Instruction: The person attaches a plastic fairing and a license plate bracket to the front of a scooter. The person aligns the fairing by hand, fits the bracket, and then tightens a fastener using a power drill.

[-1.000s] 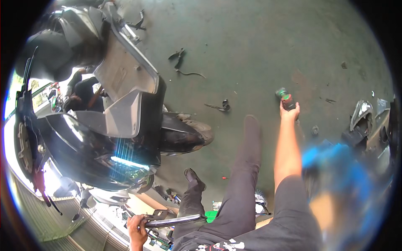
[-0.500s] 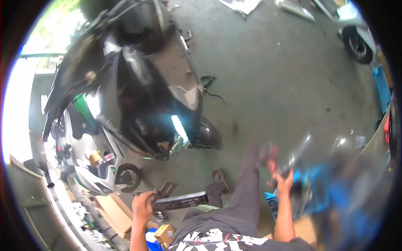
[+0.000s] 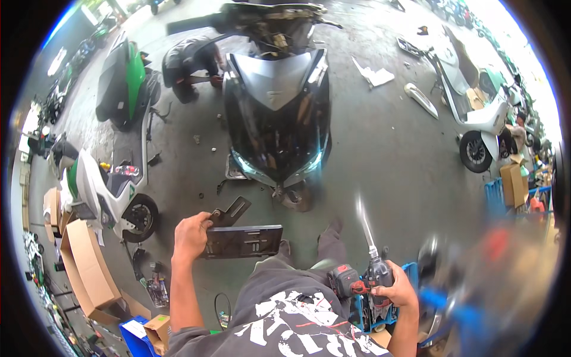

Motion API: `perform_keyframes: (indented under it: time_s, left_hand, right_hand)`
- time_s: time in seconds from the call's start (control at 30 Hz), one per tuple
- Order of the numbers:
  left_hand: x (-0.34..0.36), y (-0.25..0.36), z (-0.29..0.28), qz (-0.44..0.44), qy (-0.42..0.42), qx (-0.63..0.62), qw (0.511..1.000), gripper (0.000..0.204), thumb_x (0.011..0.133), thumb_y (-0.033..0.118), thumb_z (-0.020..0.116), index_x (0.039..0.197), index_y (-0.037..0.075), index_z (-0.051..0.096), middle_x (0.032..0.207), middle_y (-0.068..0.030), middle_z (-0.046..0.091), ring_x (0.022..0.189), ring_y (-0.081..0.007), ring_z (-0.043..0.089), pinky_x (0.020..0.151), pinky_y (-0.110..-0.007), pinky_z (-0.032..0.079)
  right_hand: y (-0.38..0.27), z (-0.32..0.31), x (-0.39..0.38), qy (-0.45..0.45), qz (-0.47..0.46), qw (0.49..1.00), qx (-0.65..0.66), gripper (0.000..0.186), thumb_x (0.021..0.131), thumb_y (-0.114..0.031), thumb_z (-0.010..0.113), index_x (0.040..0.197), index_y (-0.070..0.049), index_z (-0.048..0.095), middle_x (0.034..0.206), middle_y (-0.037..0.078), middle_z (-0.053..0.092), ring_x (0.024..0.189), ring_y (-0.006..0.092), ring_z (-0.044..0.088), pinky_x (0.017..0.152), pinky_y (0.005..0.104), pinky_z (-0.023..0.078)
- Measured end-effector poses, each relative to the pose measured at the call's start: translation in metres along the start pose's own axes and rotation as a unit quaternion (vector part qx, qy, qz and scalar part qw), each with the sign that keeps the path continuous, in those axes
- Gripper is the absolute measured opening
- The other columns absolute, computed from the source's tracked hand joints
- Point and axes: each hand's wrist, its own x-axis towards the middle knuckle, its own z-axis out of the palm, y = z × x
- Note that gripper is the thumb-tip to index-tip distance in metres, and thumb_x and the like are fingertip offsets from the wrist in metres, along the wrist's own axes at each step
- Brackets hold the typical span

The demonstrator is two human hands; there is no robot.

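Observation:
My left hand (image 3: 190, 237) is closed on the left end of a black slotted plate bracket (image 3: 247, 240), with a slotted metal tab (image 3: 233, 211) sticking up beside the fingers. The flat face of the plate lies in front of my waist. In my right hand (image 3: 401, 290) is a black and red cordless driver (image 3: 379, 273). Its battery points left, and a long shiny bit (image 3: 364, 225) extends forward over the floor. Ahead of me stands a black and silver scooter (image 3: 273, 128), front facing me, apart from both hands.
A white and green scooter (image 3: 101, 190) and an opened cardboard box (image 3: 89, 271) stand on my left. Someone in dark clothes (image 3: 193, 62) crouches beside the black scooter. A blue crate (image 3: 410, 273) sits by my right arm. Another white scooter (image 3: 476, 128) is farther right.
My view has swung round to face the black scooter's front. The plate bracket, edge-on before, now shows its flat face. The driver, blurred before, is clearer, its bit pointing forward.

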Motion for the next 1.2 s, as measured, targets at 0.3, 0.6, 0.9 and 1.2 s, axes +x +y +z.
perform_keyframes:
  time_s: [0.3,0.6,0.9,1.2]
  left_hand:
    - [0.000,-0.015,-0.023,0.015,-0.005,0.072,0.997,0.015,0.089,0.016,0.062,0.101,0.007,0.066,0.084,-0.0160,0.070,0.086,-0.0365,0.066,0.075,-0.047,0.049]
    - [0.082,0.031,-0.020,0.067,-0.053,0.084,0.993,0.032,0.088,0.010,0.061,0.116,0.008,0.044,0.080,-0.0128,0.072,0.085,-0.0373,0.067,0.076,-0.047,0.047]
    - [0.163,0.095,0.027,0.155,-0.096,0.141,0.973,0.030,0.088,0.011,0.061,0.113,0.008,0.045,0.080,-0.0100,0.073,0.073,-0.0318,0.066,0.073,-0.041,0.046]
    - [0.216,0.088,0.066,0.202,-0.080,0.073,0.973,0.033,0.091,0.019,0.064,0.113,0.007,0.043,0.075,-0.0099,0.070,0.068,-0.0300,0.066,0.069,-0.038,0.045]
  right_hand:
    - [0.064,0.054,0.030,-0.176,-0.115,0.886,0.414,0.065,0.080,-0.021,0.070,0.136,0.003,0.047,0.134,0.020,0.053,0.119,0.0351,0.057,0.097,0.0438,0.052]
    - [0.072,0.101,0.083,0.076,-0.281,0.956,0.034,0.055,0.072,0.000,0.081,0.119,-0.003,0.053,0.107,0.007,0.065,0.091,0.0174,0.063,0.080,0.0322,0.053]
    - [-0.077,0.082,0.073,0.112,-0.331,0.937,-0.022,0.056,0.075,-0.009,0.080,0.126,-0.001,0.057,0.104,0.013,0.072,0.089,0.0184,0.072,0.079,0.0294,0.056]
    - [-0.145,0.107,0.088,0.073,-0.325,0.929,-0.159,0.059,0.073,-0.010,0.075,0.127,0.001,0.053,0.101,0.019,0.069,0.083,0.0342,0.071,0.072,0.0370,0.055]
